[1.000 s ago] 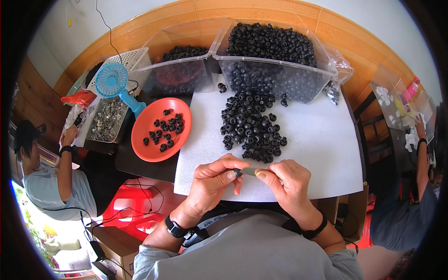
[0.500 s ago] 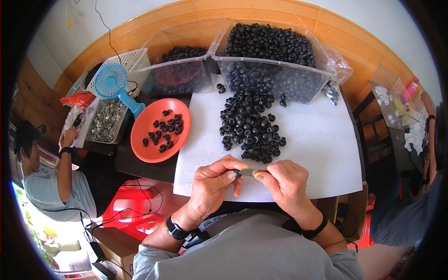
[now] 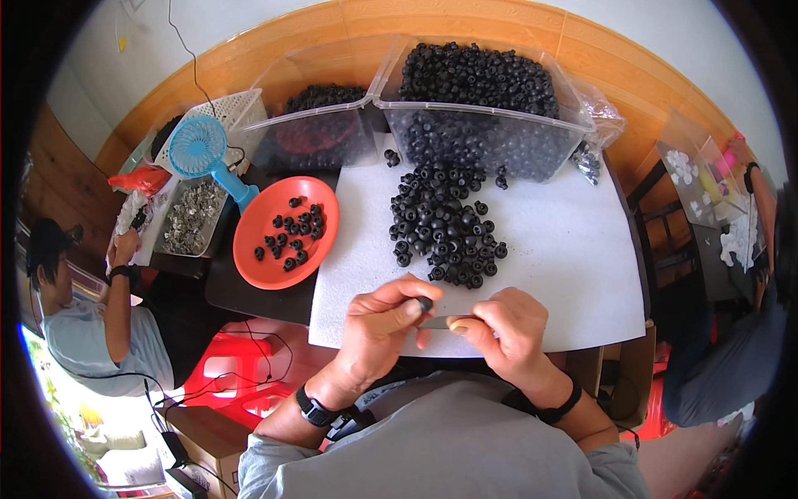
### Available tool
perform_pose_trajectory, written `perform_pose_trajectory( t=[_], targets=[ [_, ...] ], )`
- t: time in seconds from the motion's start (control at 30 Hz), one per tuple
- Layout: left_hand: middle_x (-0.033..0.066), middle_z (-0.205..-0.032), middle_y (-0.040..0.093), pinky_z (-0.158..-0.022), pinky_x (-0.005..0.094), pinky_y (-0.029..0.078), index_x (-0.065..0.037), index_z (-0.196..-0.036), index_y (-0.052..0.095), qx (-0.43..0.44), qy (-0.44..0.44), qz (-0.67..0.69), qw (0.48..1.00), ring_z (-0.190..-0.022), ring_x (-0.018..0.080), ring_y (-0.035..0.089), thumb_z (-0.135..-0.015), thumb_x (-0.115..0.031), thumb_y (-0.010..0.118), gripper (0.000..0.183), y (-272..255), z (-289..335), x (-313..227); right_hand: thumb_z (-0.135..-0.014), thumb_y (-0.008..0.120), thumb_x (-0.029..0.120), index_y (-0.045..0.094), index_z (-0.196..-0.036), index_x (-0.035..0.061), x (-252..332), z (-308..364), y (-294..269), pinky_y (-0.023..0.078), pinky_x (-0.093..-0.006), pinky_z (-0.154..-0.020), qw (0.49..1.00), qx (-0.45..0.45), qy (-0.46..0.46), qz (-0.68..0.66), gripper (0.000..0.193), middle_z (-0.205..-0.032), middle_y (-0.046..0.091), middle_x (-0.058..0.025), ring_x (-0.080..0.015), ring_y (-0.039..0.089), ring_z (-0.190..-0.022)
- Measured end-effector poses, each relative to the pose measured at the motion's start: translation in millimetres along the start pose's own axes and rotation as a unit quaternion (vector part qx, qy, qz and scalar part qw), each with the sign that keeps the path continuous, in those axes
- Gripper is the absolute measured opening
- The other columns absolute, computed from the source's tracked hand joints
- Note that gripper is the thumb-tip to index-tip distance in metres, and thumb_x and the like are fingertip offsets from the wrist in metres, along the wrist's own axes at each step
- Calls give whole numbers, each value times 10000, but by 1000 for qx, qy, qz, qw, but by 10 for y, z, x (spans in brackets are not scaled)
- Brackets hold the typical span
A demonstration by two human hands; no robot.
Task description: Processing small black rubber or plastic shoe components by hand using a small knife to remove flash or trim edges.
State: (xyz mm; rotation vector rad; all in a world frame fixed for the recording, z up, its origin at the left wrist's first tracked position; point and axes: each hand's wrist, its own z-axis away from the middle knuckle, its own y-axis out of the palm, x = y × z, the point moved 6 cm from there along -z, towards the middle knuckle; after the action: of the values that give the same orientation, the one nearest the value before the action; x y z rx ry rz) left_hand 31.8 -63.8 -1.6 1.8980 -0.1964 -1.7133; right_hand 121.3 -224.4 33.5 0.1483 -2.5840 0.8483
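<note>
Between the thumb and fingers of my left hand (image 3: 376, 328) is a small round black part (image 3: 425, 304) that looks like rubber or plastic. My right hand (image 3: 514, 329) is closed on a small knife, its thin grey blade (image 3: 435, 322) pointing left, just below the black part. Its handle is hidden in my fingers. Beyond both hands, a pile of similar knobbed black parts (image 3: 445, 224) lies on a white foam sheet (image 3: 565, 249). An orange-red plate (image 3: 249, 241) to the left holds several more of them.
Two clear plastic bins stand at the back: a right bin (image 3: 490, 108) heaped with black parts and a lower-filled left bin (image 3: 312, 108). A blue fan (image 3: 198, 147) and a tray of metallic pieces (image 3: 193, 216) are at left. One person (image 3: 108, 333) sits left, another (image 3: 723, 366) right.
The blade has dropped slightly from the black part and turned edge-on. My left fingers have tilted the part upward, so more of it shows.
</note>
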Motion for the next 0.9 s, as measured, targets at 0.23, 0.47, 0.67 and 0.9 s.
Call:
perform_pose_trajectory(
  t=[0.23,0.47,0.67,0.9],
  targets=[
    [27,-1001,631,-644,252,520,22,-1169,754,-228,231,-381,866,-770,115,611,-982,70,616,237,-609,34,-1090,-846,892,253,636,-827,77,-61,63,-62,375,-385,-503,997,-81,13,14,311,-659,553,-35,-241,522,-563],
    [113,-1100,670,-948,445,487,-56,-1053,760,-144,322,-713,605,-1062,330,586,-776,31,837,301,-251,-87,-880,-855,868,181,674,-899,71,8,53,-118,391,-398,-553,997,-73,10,37,228,-693,557,-40,-255,533,-611],
    [112,-995,627,-766,434,529,-39,-1036,728,-14,330,-681,654,-941,331,592,-739,16,835,321,332,-259,-231,-836,831,91,717,-962,80,-60,91,-299,424,-401,-666,995,-41,34,79,170,-782,587,-39,-262,566,-728],
    [104,-949,589,-719,436,531,-26,-1017,700,-15,313,-724,615,-905,325,588,-757,6,803,281,318,-307,-170,-828,812,62,708,-964,83,-78,140,-339,410,-398,-717,994,4,32,106,173,-832,590,-25,-246,563,-814]
  ],
)
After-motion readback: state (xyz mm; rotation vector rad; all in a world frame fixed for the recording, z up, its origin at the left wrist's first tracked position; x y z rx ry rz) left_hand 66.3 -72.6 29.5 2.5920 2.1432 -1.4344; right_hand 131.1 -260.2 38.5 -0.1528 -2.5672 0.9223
